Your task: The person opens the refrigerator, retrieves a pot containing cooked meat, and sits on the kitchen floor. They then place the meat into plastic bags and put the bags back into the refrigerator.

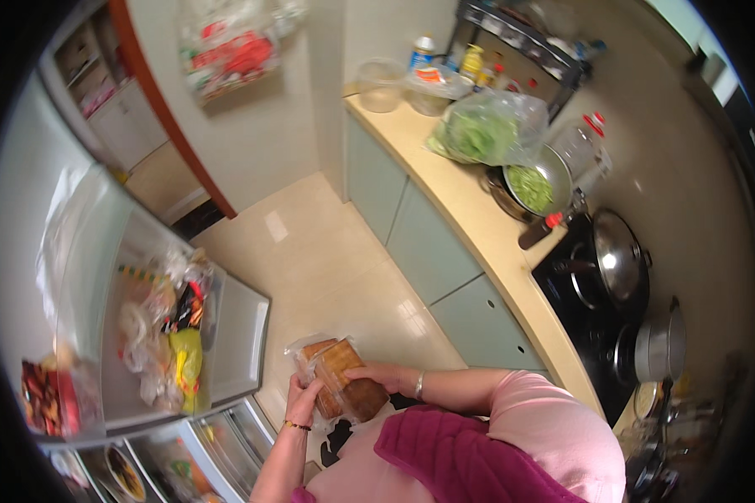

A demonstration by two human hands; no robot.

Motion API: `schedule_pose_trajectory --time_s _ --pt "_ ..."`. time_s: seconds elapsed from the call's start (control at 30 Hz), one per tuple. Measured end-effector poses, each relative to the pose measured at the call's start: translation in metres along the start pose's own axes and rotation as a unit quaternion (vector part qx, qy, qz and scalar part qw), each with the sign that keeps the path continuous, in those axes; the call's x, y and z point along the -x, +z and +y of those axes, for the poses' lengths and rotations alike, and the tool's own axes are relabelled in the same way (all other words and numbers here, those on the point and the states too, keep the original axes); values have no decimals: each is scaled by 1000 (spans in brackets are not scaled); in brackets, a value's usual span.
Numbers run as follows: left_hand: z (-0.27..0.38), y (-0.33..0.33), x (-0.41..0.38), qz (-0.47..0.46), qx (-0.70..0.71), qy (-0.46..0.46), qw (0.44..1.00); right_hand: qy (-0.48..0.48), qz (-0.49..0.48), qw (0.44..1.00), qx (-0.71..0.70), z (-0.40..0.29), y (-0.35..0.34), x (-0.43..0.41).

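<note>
Two clear plastic packs of brown, block-shaped food rest in my hands, low in front of my body. My left hand (304,397) grips the left pack (319,352) along its lower left side. Across the upper face of the right pack (345,363) lies my right hand (377,377), with its fingers on the plastic. The packs overlap, and the right one lies over part of the left. What exactly the food is cannot be told.
To the left stands an open refrigerator, its door shelf (163,339) full of bagged food. A counter (440,182) runs along the right with a bag of leafy greens (484,129), a pan of chopped greens (530,188), a black cooktop (560,302) and a lidded wok (620,258).
</note>
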State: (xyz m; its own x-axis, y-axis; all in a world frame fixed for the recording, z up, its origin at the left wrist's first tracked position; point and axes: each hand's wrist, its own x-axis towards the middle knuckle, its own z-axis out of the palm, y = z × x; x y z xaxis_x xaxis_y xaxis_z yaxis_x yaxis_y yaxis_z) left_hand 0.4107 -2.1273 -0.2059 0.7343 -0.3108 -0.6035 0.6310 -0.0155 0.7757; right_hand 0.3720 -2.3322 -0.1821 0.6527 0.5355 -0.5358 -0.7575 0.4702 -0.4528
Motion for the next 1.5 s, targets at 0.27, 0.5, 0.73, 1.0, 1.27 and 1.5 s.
schedule_pose_trajectory --time_s 0.27,0.5,0.73,1.0,1.27,1.5 --pt "36 132 -87 -135 -107 -73 982 -212 207 947 -125 -26 -76 75" --pt "80 298 -169 -242 -81 -3 967 -395 356 842 -90 -121 -162 148" --pt "150 424 -203 -103 -423 210 876 -479 476 702 -228 -156 -239 170" --pt "114 471 -213 -119 -604 342 710 -285 767 510 264 -161 -268 170" --pt "102 440 -250 -245 -278 364 855 -379 681 527 339 -207 -265 148" --pt "51 368 -230 -238 -219 342 882 -271 695 119 655 -194 -246 144"
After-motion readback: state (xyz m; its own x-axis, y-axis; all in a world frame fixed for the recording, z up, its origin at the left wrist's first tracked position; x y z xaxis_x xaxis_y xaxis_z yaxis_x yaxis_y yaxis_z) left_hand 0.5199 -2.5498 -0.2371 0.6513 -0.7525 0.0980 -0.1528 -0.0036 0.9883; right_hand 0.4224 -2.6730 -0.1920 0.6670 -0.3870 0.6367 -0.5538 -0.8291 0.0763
